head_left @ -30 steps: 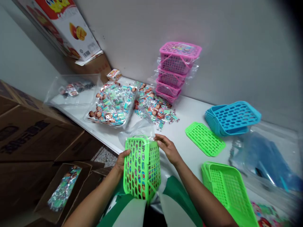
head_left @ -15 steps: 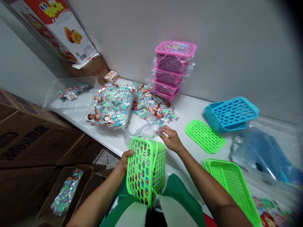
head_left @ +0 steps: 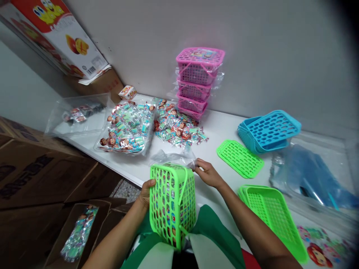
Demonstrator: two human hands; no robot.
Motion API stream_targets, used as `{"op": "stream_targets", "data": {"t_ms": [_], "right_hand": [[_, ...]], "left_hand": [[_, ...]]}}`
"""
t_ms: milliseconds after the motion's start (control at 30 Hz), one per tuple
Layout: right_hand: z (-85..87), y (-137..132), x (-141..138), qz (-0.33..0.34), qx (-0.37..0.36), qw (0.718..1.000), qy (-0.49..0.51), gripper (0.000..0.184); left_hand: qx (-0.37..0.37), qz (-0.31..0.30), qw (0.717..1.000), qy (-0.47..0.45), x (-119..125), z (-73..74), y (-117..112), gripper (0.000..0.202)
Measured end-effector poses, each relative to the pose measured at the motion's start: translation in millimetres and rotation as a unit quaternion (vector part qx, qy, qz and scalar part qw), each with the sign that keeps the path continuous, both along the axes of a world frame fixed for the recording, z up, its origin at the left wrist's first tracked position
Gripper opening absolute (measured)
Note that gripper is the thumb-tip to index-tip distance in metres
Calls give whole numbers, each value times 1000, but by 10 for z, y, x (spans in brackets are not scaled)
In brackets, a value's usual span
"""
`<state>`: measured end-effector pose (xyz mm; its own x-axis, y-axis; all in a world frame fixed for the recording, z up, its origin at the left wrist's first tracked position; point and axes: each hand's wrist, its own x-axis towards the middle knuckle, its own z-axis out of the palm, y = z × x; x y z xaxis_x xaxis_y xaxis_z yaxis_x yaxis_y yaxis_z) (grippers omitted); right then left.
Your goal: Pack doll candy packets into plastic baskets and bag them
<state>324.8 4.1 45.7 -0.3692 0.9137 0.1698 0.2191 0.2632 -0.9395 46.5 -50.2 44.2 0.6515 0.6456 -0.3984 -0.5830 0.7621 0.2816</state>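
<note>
A bright green lidded plastic basket [head_left: 171,203] stands on end against my lap, with small colourful packets showing through its holes. My left hand [head_left: 146,192] grips its left edge, fingers curled over the rim. My right hand [head_left: 206,173] is at the basket's top right corner, fingers pinched on a crumpled clear plastic bag [head_left: 174,157] that lies just behind the basket on the white table [head_left: 221,130].
A green lid [head_left: 239,158] and stacked green baskets [head_left: 273,216] lie to the right, blue baskets [head_left: 267,130] beyond them. Pink baskets [head_left: 196,84] are stacked by the wall. Candy packets [head_left: 179,129] and a full tray [head_left: 125,129] lie left. Cardboard boxes [head_left: 42,164] stand below.
The clear bag has come down from above the basket's top to lie lower behind it, with my right hand still pinching it. My left hand keeps its grip on the basket.
</note>
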Motion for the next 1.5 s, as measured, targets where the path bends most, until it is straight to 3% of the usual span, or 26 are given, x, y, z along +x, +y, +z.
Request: {"op": "stream_targets", "data": {"t_ms": [133, 200, 300, 433, 600, 667, 767, 900, 1100, 1300, 1500], "right_hand": [[-8, -9, 185, 22, -62, 996, -64, 19], [120, 14, 295, -56, -63, 992, -92, 24], [457, 70, 348, -174, 6, 980, -93, 33], [842, 174, 202, -102, 84, 981, -140, 40], [932, 420, -47, 35, 126, 959, -253, 65], [915, 530, -149, 103, 121, 945, -287, 51], [897, 637, -277, 155, 113, 924, -330, 13], [946, 643, -357, 126, 118, 930, -324, 17], [1162, 536, -465, 87, 108, 933, -332, 18], [1366, 548, -705, 43, 134, 895, -423, 20], [1444, 498, -867, 62, 187, 849, -491, 23]], "left_hand": [[10, 14, 1000, -9, 14, -41, -39, 40], [8, 9, 1000, -4, 7, -60, -47, 40], [1, -14, 1000, -6, 6, -68, -32, 41], [0, -35, 999, 3, 44, -44, 7, 41], [10, -71, 997, 36, 144, 94, 56, 49], [20, -85, 995, 43, 190, 179, 79, 53], [38, -84, 994, 56, 241, 274, 112, 54], [63, -66, 993, 71, 278, 302, 150, 54], [51, -72, 993, 74, 319, 275, 202, 51], [55, -71, 991, 102, 352, 254, 236, 55], [43, -79, 991, 99, 343, 235, 253, 51]]}}
